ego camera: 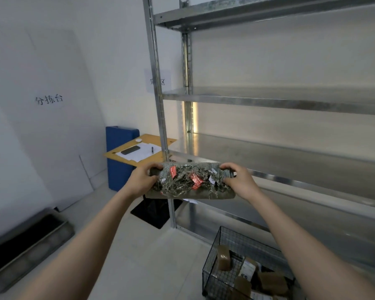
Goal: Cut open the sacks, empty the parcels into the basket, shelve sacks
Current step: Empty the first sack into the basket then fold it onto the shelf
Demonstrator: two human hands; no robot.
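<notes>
Status: late in the cycle, by my read. The sack (191, 185) is flattened and folded into a long bundle, with frayed cut threads and red tags on top, so it looks cut and emptied. Parcels (224, 257) lie in the wire basket (212, 252) on the floor at the foot of the shelf rack (158, 105), right of its front post. What's left for this sack is to set it on a shelf. No other sack is in view, so I can't say how many remain.

The left grip (142, 180) has its fingers curled round the sack's left end, and the right grip (238, 180) does the same on the right end. The sack is held level in the air, just in front of the rack's middle shelf lip. It doesn't look to be resting on the lip.

Edges and room:
- The front post stands right behind the sack's left end. Pushed straight in, it would likely catch, so shift right first.
- The shelf at sack height has open width right of the post, and the gap to the shelf above looks ample for the bundle.
- The basket is near the rack's foot, below the right arm. Mind it when stepping in.
- The tabletop (148, 137), with a phone (130, 150) and a pen (152, 150) on it, sits left of the post, apart from the sack.
</notes>
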